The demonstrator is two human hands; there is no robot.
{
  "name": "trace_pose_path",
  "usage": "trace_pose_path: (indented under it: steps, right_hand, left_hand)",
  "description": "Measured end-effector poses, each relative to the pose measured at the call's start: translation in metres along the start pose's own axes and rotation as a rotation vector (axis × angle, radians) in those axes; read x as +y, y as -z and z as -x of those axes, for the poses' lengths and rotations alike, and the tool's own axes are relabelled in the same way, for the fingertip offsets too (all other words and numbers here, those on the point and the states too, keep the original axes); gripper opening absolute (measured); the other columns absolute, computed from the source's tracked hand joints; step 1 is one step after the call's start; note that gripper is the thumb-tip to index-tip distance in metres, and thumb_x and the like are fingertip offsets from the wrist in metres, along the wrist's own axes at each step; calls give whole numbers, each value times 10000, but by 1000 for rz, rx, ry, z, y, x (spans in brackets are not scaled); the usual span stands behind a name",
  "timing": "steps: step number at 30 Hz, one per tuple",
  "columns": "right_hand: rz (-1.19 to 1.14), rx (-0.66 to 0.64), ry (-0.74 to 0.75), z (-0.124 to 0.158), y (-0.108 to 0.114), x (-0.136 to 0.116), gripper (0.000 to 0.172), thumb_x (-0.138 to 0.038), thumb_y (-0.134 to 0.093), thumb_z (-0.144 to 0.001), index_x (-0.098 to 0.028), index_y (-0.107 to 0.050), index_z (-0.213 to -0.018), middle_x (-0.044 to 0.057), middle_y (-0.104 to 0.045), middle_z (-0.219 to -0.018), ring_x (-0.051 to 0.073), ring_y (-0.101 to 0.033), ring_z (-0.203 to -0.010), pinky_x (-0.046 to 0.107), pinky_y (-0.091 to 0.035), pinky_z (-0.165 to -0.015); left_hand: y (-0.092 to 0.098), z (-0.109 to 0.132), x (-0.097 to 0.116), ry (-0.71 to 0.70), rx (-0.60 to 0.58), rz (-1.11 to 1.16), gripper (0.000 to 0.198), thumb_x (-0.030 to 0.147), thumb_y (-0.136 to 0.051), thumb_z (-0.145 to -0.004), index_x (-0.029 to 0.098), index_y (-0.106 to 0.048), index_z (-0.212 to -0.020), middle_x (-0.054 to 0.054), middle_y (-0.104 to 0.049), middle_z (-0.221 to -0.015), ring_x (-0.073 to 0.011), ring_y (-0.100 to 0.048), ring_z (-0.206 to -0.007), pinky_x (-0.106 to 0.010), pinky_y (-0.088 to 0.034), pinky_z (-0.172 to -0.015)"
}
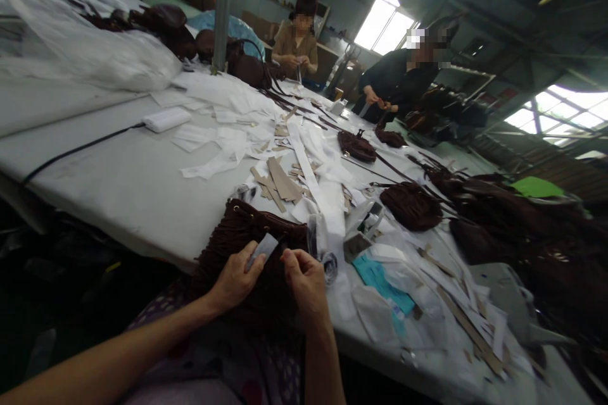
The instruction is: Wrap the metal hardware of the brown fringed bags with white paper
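A dark brown fringed bag (pixel 251 228) with small metal eyelets rests at the near table edge and over my lap. My left hand (pixel 237 278) is closed on a pale grey-white strip (pixel 262 252), pinned under the thumb above the bag's front. Just to the right, my right hand (pixel 304 275) pinches with thumb and forefinger. A small orange spot shows at its fingertips, too small to name. Between the hands there is a thin dark piece near the bag's top edge, whose kind I cannot make out. Part of the bag's lower body is hidden by my hands and wrists.
White paper scraps (pixel 223 145) and cardboard strips (pixel 280 180) litter the table (pixel 118 183). Brown bags (pixel 411 205) lie to the right, near a turquoise packet (pixel 382 281). A metal post (pixel 222 12) rises at the back. Two people (pixel 297 44) work across the table.
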State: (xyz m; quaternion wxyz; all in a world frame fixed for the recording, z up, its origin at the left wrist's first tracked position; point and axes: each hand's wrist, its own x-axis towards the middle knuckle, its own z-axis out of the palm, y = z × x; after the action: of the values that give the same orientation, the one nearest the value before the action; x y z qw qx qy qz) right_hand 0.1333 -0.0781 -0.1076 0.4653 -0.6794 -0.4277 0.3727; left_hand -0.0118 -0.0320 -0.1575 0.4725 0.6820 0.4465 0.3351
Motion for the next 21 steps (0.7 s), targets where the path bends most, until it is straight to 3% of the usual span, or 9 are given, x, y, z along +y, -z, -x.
trace_pose_path:
  steps: [5,11,17,21]
  right_hand:
    - [142,-3,7,-14,-23,4,444,-565,-549,-800,-181,-580,-580,-40,-468,-543,103,-399,-533,237,-333,-527]
    - [416,97,-60,-19,-29,0,544,-571,-572,-768,-231,-411,-375,-35,-355,-389,121,-358,-429,295,-232,-511]
    - [563,92,-42,-19,-29,-3,563,-637,-489,-803,-239,-497,-405,10,-386,-411,155,-334,-446,330,-164,-549]
    - [495,-8,22,-21,-26,8,620,-675,-429,-830,-207,-531,-435,-7,-403,-428,134,-378,-459,296,-188,-520]
  left_hand:
    - [-1,3,4,-9,-30,24,166,344,-425,-907,231,-466,-792,57,-458,-576,-148,-454,-514,-266,-287,-545]
    - [-3,6,0,1,-65,76,131,298,-467,-878,230,-461,-766,62,-440,-577,-134,-419,-514,-265,-259,-541]
    - [7,1,-2,22,-112,266,240,399,-478,-886,200,-502,-754,55,-425,-623,-120,-395,-576,-244,-324,-560]
    - [15,-4,-2,97,-192,441,321,492,-485,-869,180,-506,-796,53,-437,-616,-97,-391,-527,-214,-332,-483]
